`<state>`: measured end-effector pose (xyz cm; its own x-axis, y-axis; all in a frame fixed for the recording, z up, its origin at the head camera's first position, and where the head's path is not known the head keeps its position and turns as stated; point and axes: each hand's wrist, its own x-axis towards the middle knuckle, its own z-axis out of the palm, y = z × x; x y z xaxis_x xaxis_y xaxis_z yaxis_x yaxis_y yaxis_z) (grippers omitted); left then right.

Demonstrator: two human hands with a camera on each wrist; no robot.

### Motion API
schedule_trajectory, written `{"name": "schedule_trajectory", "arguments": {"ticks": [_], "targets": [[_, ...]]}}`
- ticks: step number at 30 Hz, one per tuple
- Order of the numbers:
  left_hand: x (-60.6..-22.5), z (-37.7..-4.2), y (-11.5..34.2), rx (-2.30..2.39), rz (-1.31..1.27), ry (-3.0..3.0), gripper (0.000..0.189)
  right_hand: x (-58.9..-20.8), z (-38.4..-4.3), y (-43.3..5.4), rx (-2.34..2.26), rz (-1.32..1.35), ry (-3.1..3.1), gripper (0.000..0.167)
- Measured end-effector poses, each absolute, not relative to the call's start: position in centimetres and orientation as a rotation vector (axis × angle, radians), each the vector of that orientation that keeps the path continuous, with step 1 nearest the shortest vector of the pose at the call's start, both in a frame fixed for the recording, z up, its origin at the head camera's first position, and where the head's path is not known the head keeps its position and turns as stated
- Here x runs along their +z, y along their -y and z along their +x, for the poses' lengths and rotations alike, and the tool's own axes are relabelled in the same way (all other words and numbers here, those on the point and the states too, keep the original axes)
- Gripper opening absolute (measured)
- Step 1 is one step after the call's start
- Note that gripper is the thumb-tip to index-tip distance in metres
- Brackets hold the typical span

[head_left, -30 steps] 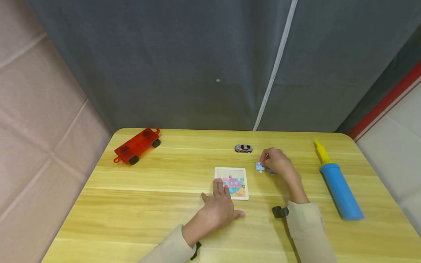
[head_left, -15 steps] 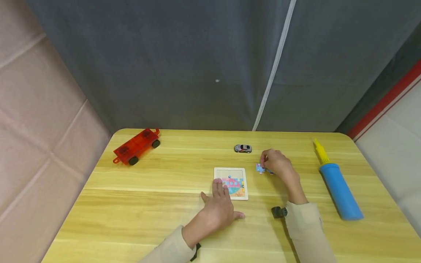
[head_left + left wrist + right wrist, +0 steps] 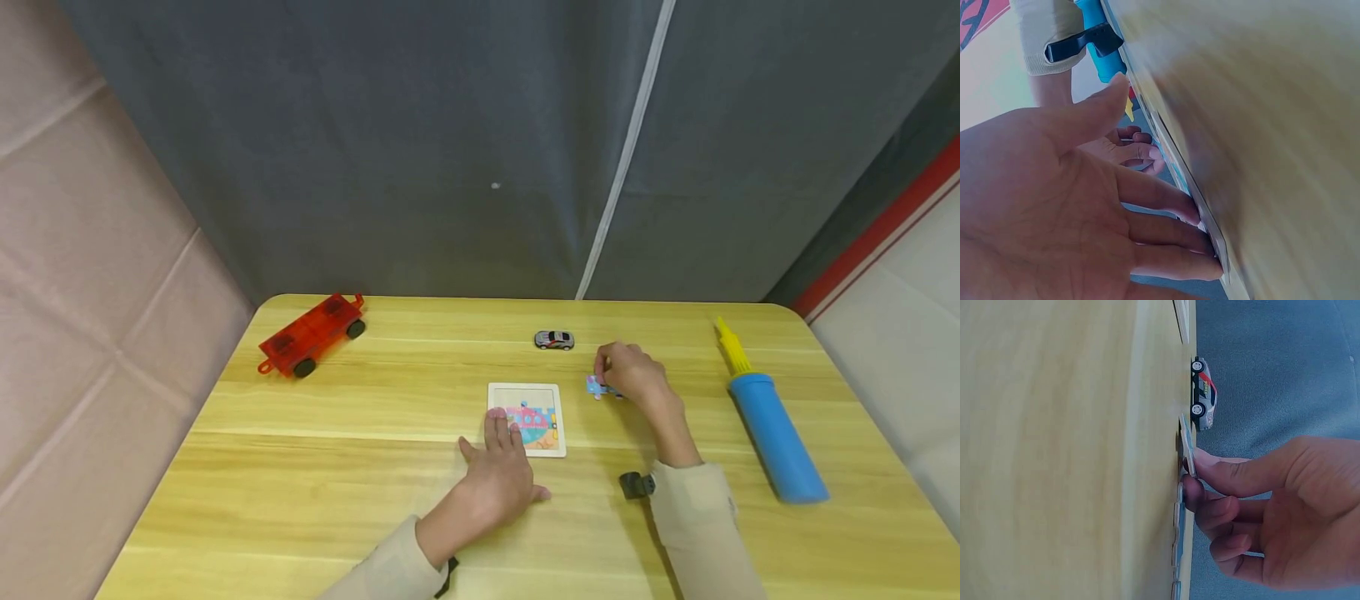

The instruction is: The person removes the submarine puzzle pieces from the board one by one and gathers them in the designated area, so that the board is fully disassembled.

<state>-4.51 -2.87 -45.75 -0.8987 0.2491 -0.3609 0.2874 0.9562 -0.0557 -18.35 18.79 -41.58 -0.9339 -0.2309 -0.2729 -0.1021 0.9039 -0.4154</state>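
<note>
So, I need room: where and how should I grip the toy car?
Probably pinch the toy car by its long sides from above: it stands on its wheels, sides free. Come from the left; the right hand is close on its right.

Red toy trailer [image 3: 311,335] at left, blue-and-yellow pump [image 3: 767,412] at right, silver toy car [image 3: 554,340] between.
</note>
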Motion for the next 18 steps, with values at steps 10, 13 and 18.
{"name": "schedule_trajectory", "arguments": {"ticks": [10, 13, 18], "targets": [[-41.3, -3.9, 2.7, -0.141, 0.399, -2.722, 0.093, -41.7, -18.2, -18.6, -0.516, -0.228, -2.775, 0.011], [-41.3, -3.9, 2.8, -0.146, 0.403, -2.721, 0.092, -41.8, -18.1, -18.6, -0.517, -0.207, -2.782, 0.017], [-41.3, -3.9, 2.8, -0.145, 0.411, -2.724, 0.090, -41.6, -17.7, -18.2, -0.517, -0.202, -2.799, 0.016]]}}
